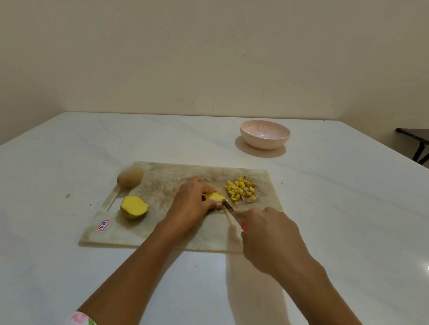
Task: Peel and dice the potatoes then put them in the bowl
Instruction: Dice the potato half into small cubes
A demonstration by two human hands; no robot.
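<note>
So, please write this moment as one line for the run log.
step: dicing | left hand: holds potato piece | right hand: holds knife, blade at piece | dice: on board, none in bowl

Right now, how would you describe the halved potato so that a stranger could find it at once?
Start at the cutting board on the white table. Near its left edge lies the halved potato. Unlike the whole brown potato beyond it, it shows a flat yellow cut face turned upward.
</note>
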